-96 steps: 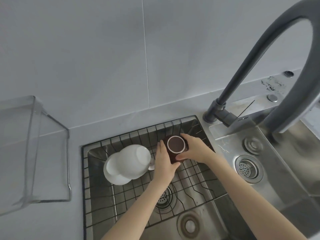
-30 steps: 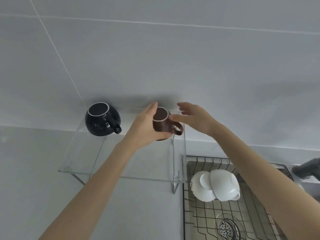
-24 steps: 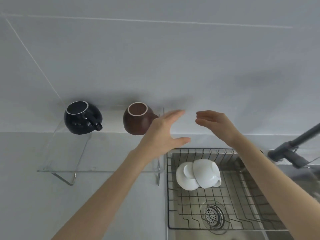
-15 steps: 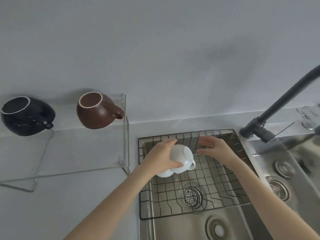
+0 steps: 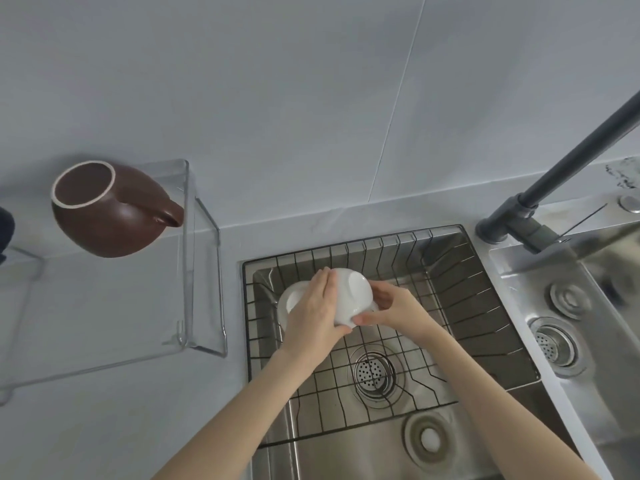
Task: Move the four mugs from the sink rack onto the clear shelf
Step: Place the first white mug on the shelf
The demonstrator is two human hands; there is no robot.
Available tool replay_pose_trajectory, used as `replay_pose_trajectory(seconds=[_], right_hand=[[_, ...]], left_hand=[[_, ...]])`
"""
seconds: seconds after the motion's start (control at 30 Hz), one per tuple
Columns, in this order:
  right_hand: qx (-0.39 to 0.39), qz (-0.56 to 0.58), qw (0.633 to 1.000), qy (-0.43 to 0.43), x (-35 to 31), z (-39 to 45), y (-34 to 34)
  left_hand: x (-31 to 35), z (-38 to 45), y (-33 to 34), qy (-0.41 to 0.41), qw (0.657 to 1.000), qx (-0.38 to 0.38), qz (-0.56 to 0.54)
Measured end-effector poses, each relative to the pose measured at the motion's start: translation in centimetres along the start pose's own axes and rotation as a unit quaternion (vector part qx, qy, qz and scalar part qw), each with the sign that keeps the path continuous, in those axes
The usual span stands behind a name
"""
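A white mug [image 5: 351, 296] lies upside down in the black wire sink rack [image 5: 460, 306]. My left hand [image 5: 317, 317] grips its left side and my right hand [image 5: 393, 306] grips its right side near the handle. A second white mug [image 5: 291, 299] lies right behind it, mostly hidden by my left hand. The brown mug [image 5: 110, 213] stands on the clear shelf [image 5: 187, 271] at the left. A sliver of the black mug [image 5: 5, 230] shows at the left frame edge.
A dark grey faucet [image 5: 540, 188] rises at the right, over the steel sink [image 5: 554, 341] with its drains. The tiled wall is close behind the shelf. The grey counter [image 5: 121, 427] runs under and in front of the shelf.
Both hands let go of the brown mug on the shelf and came down into the rack. They have closed around the upper white mug. The view has tilted down toward the sink.
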State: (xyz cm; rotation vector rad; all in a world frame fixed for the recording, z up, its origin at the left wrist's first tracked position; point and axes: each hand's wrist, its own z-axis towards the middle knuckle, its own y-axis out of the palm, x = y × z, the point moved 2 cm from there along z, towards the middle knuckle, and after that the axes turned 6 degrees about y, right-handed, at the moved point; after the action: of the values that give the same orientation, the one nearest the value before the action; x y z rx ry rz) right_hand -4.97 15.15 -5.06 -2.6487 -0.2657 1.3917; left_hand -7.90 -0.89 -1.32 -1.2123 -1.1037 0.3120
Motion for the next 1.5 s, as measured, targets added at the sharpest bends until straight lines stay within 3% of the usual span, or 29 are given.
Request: replay_pose_trajectory(seconds=[0.23,0.5,0.73,0.93,1.23,1.5], right_hand=[[0.048,-0.031,0.998,-0.035,-3.2,-2.6,-0.7],[0.057,-0.117,0.980,-0.151,-15.0,-9.6,0.8],[0.029,-0.207,0.946,-0.246,-25.0,-12.6,9.9],[-0.030,-0.264,0.925,-0.272,-29.0,-10.9,20.2],[-0.072,-0.322,0.901,-0.283,-30.9,-6.9,31.3],[-0.054,-0.292,0.917,-0.268,-30.0,-5.1,34.3]], left_hand=[[1.7,-0.7,-2.9,0.005,1.000,0.021,-0.008],[3.6,-5.5,-13.0,-0.003,0.984,0.167,-0.052],[-0.9,-13.5,-21.0,-0.063,0.936,0.329,-0.109],[-7.6,-18.8,-24.1,-0.128,0.894,0.403,-0.151],[-17.1,-23.3,-26.2,-0.209,0.879,0.403,-0.146],[-19.9,-24.1,-27.2,-0.177,0.902,0.365,-0.147]])
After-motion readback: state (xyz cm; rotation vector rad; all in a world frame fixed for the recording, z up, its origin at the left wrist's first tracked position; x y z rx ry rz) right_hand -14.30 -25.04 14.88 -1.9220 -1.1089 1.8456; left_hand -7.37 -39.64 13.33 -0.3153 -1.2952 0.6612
